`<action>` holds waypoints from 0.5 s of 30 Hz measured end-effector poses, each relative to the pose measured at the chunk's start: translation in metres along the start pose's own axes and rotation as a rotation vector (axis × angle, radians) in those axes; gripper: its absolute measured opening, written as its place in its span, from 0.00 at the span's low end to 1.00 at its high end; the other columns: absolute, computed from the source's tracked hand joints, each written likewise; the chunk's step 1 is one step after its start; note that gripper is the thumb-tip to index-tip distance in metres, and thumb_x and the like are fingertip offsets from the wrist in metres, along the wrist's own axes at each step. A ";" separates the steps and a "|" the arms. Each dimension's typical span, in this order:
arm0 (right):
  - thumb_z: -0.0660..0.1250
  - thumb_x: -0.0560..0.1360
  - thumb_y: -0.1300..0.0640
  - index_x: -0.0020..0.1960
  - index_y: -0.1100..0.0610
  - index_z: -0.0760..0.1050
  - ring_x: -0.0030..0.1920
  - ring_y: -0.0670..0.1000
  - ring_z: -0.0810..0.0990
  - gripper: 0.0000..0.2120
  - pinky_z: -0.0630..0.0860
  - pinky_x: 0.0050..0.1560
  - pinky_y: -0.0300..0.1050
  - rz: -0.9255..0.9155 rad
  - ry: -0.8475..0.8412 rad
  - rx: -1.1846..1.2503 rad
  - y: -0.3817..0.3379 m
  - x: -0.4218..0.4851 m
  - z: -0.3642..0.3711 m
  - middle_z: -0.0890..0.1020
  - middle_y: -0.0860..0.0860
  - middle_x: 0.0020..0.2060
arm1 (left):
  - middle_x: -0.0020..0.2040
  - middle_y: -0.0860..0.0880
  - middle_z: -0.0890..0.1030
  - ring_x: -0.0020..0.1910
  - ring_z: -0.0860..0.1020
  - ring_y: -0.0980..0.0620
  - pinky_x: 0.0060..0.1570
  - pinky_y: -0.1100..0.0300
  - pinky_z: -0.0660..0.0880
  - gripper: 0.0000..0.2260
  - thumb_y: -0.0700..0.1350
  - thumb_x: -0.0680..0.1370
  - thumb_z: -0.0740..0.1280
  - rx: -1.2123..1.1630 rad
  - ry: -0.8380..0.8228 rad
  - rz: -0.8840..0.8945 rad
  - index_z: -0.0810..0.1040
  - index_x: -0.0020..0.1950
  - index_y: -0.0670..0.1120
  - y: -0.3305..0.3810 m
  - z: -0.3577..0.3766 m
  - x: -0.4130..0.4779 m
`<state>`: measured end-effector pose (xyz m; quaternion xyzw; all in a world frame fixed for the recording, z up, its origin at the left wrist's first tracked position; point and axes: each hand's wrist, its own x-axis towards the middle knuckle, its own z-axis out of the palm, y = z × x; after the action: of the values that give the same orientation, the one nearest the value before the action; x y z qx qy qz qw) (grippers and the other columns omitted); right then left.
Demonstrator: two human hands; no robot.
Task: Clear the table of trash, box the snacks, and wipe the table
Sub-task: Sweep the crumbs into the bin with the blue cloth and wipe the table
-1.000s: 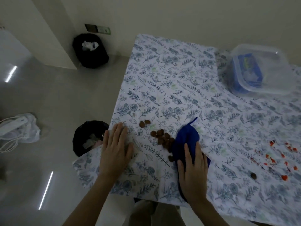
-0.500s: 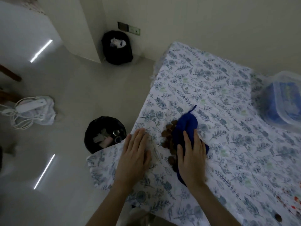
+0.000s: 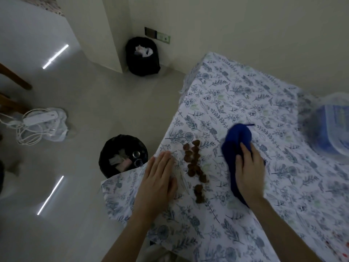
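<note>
Since a moment ago, our right hand and the blue cloth under it have slid back to the right. Now there is a gap between the cloth and the brown crumbs. Close to us, our left hand lies flat on the tablecloth at the table's edge and holds nothing. Our right hand lies flat too and presses on the cloth. The crumbs sit between our hands, in a line going away from us, closer to the left hand. We think they need a push left, over the edge, into the black bin below. Farther right is the snack box.
</note>
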<state>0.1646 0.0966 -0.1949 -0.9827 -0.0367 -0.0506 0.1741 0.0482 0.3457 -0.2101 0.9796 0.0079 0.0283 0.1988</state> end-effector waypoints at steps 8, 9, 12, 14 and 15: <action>0.51 0.81 0.51 0.71 0.54 0.66 0.70 0.52 0.65 0.20 0.63 0.69 0.49 -0.373 -0.130 0.058 -0.046 0.008 0.019 0.65 0.53 0.73 | 0.77 0.46 0.60 0.77 0.54 0.52 0.76 0.51 0.52 0.26 0.50 0.81 0.58 -0.014 0.014 -0.009 0.58 0.76 0.42 0.001 -0.001 -0.002; 0.51 0.82 0.51 0.71 0.55 0.66 0.70 0.52 0.65 0.20 0.63 0.69 0.48 -0.384 -0.128 0.070 -0.048 0.007 0.019 0.66 0.54 0.72 | 0.77 0.46 0.60 0.77 0.54 0.52 0.76 0.51 0.52 0.26 0.50 0.81 0.57 -0.014 0.010 -0.009 0.58 0.76 0.42 0.001 -0.001 -0.002; 0.51 0.81 0.52 0.70 0.57 0.68 0.65 0.56 0.69 0.20 0.68 0.65 0.50 -0.326 -0.080 0.069 -0.046 0.001 0.016 0.70 0.57 0.67 | 0.78 0.46 0.59 0.77 0.53 0.52 0.76 0.52 0.50 0.26 0.50 0.81 0.57 -0.018 0.003 -0.005 0.58 0.76 0.42 0.001 -0.003 -0.002; 0.53 0.80 0.53 0.68 0.60 0.69 0.59 0.58 0.72 0.20 0.71 0.59 0.52 -0.203 -0.030 0.054 -0.035 -0.012 0.008 0.73 0.60 0.63 | 0.78 0.46 0.59 0.78 0.52 0.52 0.77 0.52 0.50 0.26 0.50 0.81 0.57 -0.023 0.005 -0.003 0.58 0.77 0.42 0.001 -0.003 -0.002; 0.55 0.80 0.54 0.68 0.61 0.70 0.58 0.59 0.72 0.20 0.71 0.57 0.53 -0.136 -0.002 0.050 -0.026 -0.022 0.003 0.73 0.61 0.61 | 0.78 0.46 0.59 0.78 0.52 0.52 0.77 0.52 0.49 0.26 0.50 0.81 0.57 -0.023 0.006 0.001 0.58 0.77 0.42 0.001 -0.003 -0.002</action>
<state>0.1411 0.1208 -0.1911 -0.9734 -0.1047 -0.0604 0.1945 0.0461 0.3458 -0.2074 0.9771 0.0079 0.0315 0.2101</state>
